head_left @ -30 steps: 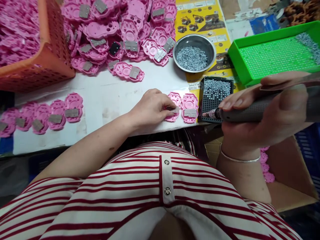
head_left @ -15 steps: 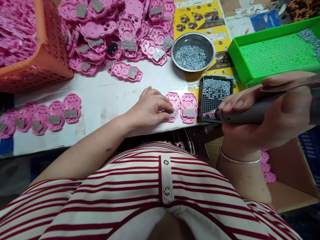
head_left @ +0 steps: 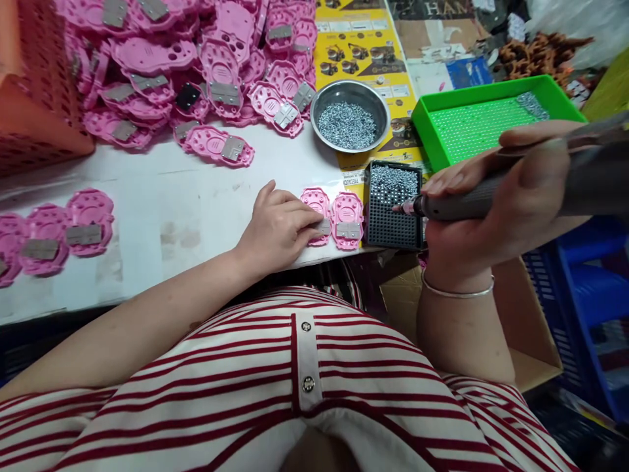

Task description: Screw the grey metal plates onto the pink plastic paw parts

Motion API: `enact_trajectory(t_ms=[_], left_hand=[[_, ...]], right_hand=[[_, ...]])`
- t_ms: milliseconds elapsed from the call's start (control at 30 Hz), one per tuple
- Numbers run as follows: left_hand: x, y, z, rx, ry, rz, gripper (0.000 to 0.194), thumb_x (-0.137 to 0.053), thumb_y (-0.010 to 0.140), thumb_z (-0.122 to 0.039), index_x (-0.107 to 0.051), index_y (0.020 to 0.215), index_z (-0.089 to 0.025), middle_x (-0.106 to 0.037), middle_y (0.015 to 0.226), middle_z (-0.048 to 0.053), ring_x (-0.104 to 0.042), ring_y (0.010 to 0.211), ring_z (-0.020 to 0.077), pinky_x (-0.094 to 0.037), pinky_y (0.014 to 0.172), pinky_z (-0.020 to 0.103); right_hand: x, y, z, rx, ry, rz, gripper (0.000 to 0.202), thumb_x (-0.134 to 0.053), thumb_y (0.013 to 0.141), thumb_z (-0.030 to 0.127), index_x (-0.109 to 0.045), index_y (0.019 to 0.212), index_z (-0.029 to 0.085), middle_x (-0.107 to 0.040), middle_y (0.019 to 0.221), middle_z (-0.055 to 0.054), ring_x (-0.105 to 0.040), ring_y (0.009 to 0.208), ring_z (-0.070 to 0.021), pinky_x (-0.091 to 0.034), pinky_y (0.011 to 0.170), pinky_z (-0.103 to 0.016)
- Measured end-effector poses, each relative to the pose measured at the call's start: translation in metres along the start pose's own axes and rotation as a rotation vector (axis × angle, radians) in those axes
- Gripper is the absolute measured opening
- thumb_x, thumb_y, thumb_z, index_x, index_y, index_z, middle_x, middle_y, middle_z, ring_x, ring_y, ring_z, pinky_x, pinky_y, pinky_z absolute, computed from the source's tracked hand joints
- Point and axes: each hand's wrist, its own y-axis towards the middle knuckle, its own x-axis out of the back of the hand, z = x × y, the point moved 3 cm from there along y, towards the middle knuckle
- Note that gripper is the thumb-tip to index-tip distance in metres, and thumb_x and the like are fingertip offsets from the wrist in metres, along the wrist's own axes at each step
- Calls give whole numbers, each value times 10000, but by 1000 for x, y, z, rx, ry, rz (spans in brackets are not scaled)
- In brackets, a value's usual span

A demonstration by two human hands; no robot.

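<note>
My right hand (head_left: 496, 203) is wrapped around a grey electric screwdriver (head_left: 462, 200), whose bit tip is over a black perforated screw tray (head_left: 394, 216). Small silver screws (head_left: 393, 180) cover the far part of that tray. My left hand (head_left: 280, 229) rests on the white tabletop, its fingertips closed on the left edge of a pink plastic shell (head_left: 315, 203) with a grey metal plate. Part of that shell is hidden by the fingers. Right beside it, next to the tray, lies a second pink shell (head_left: 348, 213) with a similar plate (head_left: 348, 230).
A steel bowl of screws (head_left: 348, 124) stands behind the black tray. Farther right is a green tray (head_left: 472, 124). Pink shells are heaped (head_left: 221, 72) at the back, beside an orange basket (head_left: 39, 111). More shells (head_left: 88, 223) line the left. A cardboard box (head_left: 525, 328) sits below right.
The camera view has swung to the right, so the table things appear farther left. The screwdriver's tip is now over the middle of the black tray rather than its near-left corner. My left hand stays at the shell.
</note>
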Motion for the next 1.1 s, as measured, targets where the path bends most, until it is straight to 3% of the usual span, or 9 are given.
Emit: enact_trajectory(t_ms=[167, 367, 467, 867, 1000, 1100], left_hand=[[-3, 2, -4, 1, 2, -11, 157, -684, 943, -320, -815, 1017, -278, -824, 1011, 36, -660, 1002, 263, -322, 1188, 653], [2, -4, -3, -18, 0, -67, 151, -693, 949, -336, -815, 1022, -288, -825, 1017, 24, -657, 997, 260, -297, 1211, 656], [2, -4, -3, -22, 5, -71, 157, -688, 951, -346, -816, 1029, -300, -825, 1030, 22, -657, 1003, 261, -301, 1213, 655], [9, -5, -3, 39, 25, -26, 167, -680, 954, -362, -804, 1052, -311, -818, 1057, 27, -652, 1039, 267, -302, 1212, 639], [6, -3, 1, 69, 38, -11, 206, -700, 940, -381, -810, 1068, -264, -795, 1070, 64, -645, 1025, 270, -366, 1158, 593], [6, 0, 5, 64, 43, 3, 184, -717, 927, -358, -819, 1044, -259, -765, 1075, 73, -639, 1025, 270, -400, 1109, 562]], right_hand=[[-1, -2, -8, -12, -51, 63, 252, -733, 857, 482, -709, 896, 234, -495, 527, 107, -509, 409, -29, -424, 390, -176], [1, -1, -15, -87, -90, 22, 306, -745, 817, 538, -685, 863, 241, -486, 525, 111, -482, 402, -35, -384, 396, -199], [2, -1, -17, -110, -73, 29, 265, -751, 824, 494, -692, 864, 238, -491, 526, 106, -490, 409, -46, -391, 400, -216], [-1, -1, -16, -48, -85, 1, 242, -752, 839, 455, -710, 844, 217, -500, 535, 95, -513, 410, -40, -399, 393, -193], [-6, 3, -5, -41, -46, -58, 110, -687, 865, 317, -714, 778, 255, -483, 516, 112, -507, 412, -17, -385, 394, -170], [-4, 6, 4, -114, -43, -83, 252, -512, 906, 193, -708, 756, 250, -502, 507, 105, -517, 433, -30, -405, 409, -201]])
